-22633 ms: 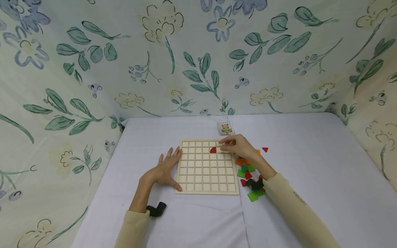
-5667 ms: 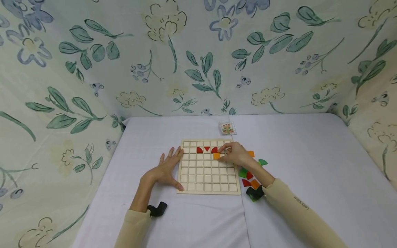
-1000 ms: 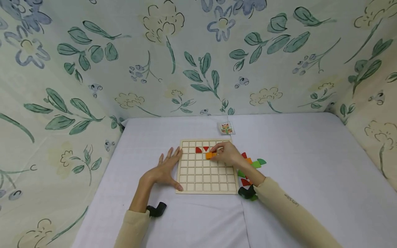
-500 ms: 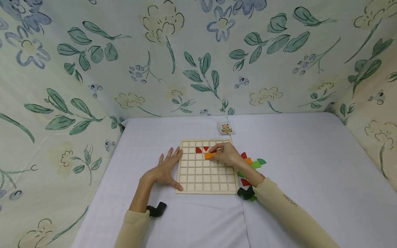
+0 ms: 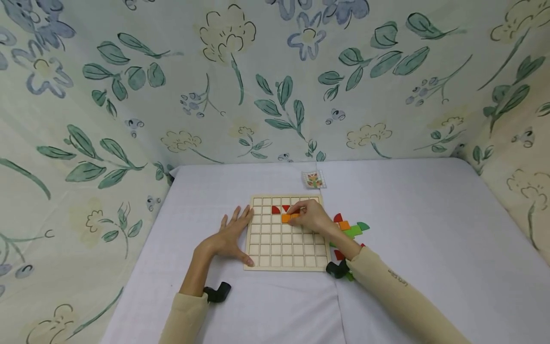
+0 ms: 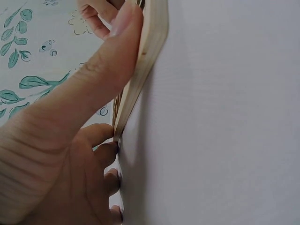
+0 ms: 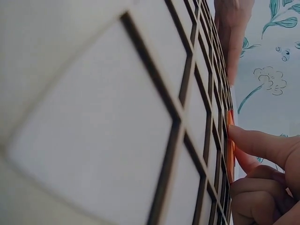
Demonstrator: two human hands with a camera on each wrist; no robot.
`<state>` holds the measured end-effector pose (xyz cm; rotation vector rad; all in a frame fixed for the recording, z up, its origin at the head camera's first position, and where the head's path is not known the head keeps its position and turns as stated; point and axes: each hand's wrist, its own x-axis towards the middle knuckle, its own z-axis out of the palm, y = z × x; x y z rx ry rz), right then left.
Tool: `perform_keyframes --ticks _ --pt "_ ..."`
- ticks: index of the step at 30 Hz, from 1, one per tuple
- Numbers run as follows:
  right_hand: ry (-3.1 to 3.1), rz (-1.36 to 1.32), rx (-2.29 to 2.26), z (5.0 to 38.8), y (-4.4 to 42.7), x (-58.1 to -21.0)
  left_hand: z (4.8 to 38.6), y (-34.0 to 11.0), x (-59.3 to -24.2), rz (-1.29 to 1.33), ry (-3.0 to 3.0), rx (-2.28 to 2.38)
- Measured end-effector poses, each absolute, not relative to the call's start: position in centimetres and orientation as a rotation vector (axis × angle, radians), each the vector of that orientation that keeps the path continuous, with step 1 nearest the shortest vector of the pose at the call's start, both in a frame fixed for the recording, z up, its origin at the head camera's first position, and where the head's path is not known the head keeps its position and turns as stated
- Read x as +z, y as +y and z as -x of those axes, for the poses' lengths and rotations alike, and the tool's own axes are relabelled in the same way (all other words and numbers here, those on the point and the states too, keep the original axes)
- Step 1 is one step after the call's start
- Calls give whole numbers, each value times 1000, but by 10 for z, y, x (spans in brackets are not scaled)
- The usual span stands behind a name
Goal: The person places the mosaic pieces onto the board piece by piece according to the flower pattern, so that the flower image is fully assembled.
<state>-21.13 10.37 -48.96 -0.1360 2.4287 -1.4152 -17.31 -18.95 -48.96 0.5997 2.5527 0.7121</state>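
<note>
A pale wooden grid board lies on the white cloth. My left hand is spread along its left side; in the left wrist view the thumb presses the board's edge and the other fingertips touch the same side. On the board, my right hand pinches an orange square tile between thumb and forefinger, at a cell just below a red triangle. Another orange square shows partly under the fingers. To the left sits a red quarter-round tile. The right wrist view shows the thumb against orange.
Loose red, orange and green tiles lie right of the board, among them a green square and a green quarter-round; the right forearm hides some. A small pattern card lies behind the board. Floral cloth hangs at the back.
Since the oldest frame, a red triangle, a second red quarter-round and orange squares have come onto the board. Over the last second, my right hand slid the orange tile slightly left. My left hand stayed put.
</note>
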Motion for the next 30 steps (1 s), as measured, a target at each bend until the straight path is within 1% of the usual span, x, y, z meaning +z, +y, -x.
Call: perform_keyframes --ticks 6,11,21,30 --pt "2452 156 -1394 209 103 -490 172 -189 -494 -607 2556 715" --pt "2460 155 -1383 202 114 -484 171 -188 -496 -609 2547 708" --pt "2517 113 -1350 189 170 -458 172 -187 -495 -603 2560 712" --pt "2637 24 -1292 177 215 -457 173 -189 -491 -603 2575 717"
